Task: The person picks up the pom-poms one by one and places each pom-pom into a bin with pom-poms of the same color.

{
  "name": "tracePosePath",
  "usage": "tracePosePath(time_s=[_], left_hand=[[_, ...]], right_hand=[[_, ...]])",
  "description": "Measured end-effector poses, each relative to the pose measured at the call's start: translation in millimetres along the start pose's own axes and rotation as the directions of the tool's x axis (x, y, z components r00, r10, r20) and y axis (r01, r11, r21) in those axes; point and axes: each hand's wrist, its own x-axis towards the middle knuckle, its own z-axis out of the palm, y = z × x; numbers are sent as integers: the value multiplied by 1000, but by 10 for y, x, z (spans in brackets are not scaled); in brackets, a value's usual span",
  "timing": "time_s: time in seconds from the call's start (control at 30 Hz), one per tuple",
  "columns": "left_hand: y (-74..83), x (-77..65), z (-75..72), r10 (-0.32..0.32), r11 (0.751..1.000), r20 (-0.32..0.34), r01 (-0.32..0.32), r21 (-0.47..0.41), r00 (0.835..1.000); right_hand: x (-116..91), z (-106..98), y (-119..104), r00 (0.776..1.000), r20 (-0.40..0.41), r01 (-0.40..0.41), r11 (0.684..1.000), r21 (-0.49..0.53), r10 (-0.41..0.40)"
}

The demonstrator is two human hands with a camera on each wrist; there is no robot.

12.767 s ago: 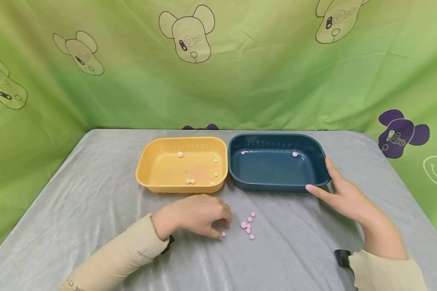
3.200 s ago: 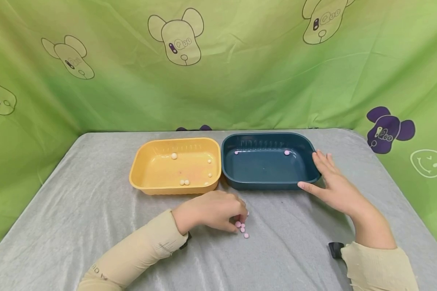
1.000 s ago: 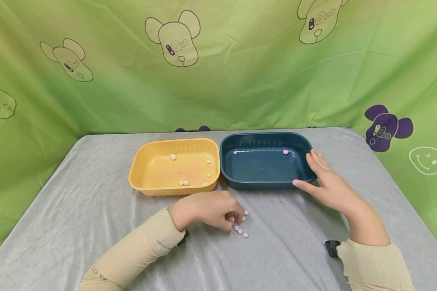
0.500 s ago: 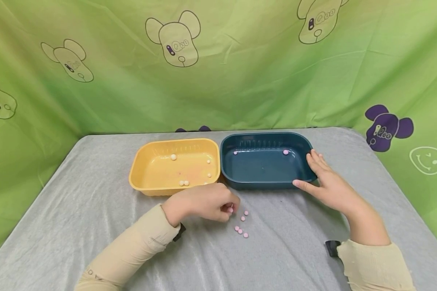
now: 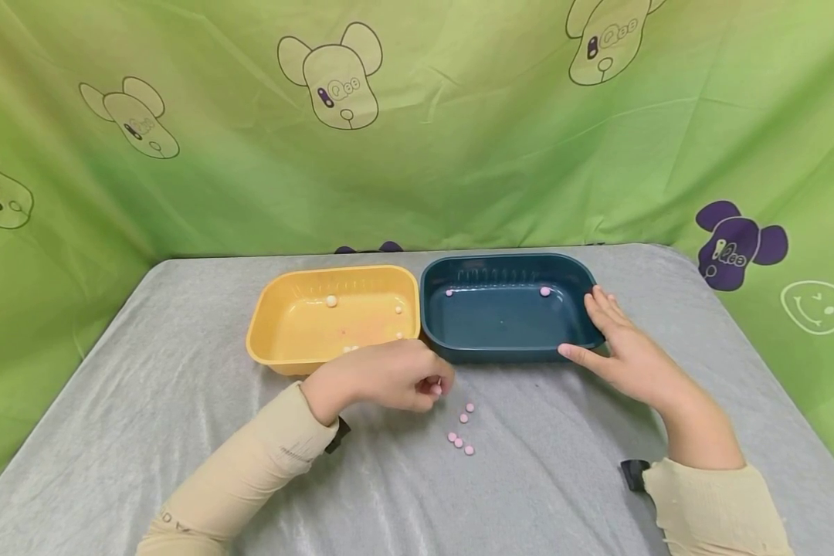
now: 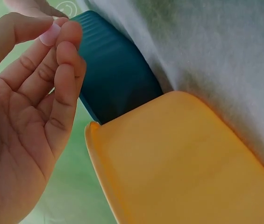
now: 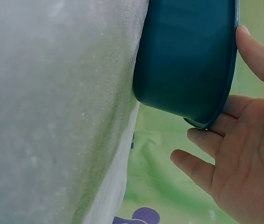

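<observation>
My left hand [image 5: 382, 376] pinches a small pink ball [image 6: 50, 35] between thumb and fingertips, raised in front of the gap where the two bins meet. In the left wrist view its other fingers curl in toward the palm. Behind it stands a yellow bin [image 5: 306, 328] with several white balls [image 5: 331, 301] in it; the hand hides part of its front rim. To the right is a dark blue bin [image 5: 507, 328] with two pink balls [image 5: 545, 291]. My right hand [image 5: 632, 359] touches that bin's right end, thumb and fingers extended along the rim.
Several pink balls [image 5: 459, 442] lie loose on the grey cloth-covered table [image 5: 549, 479], in front of the blue bin. A green printed curtain [image 5: 459, 154] hangs behind the table and along its sides.
My left hand has picked a pink ball out of the loose group and carried it up and left toward the bins. The right hand has stayed at the blue bin's rim.
</observation>
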Motion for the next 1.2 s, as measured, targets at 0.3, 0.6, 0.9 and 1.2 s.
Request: tracePosePath(time_s=[0.3,0.6,0.9,1.2], left_hand=[[-17,-2,-93,-11,1000,-19,11,9,1000],[-32,32,-166,-28,1000,-36,28,2,999],[-56,82,-239,-36,999,-57,37,13,998],[-127,140,-299,-68,998,-69,69,5,995]], right_hand=[[-9,-19,-10,1000,-1,-7,1000,7,7],[-5,-27,-21,1000,3,-9,1000,5,9],[1,-30,-38,1000,6,-10,1000,-2,10],[-11,-27,-37,1000,5,-12,1000,-8,12]])
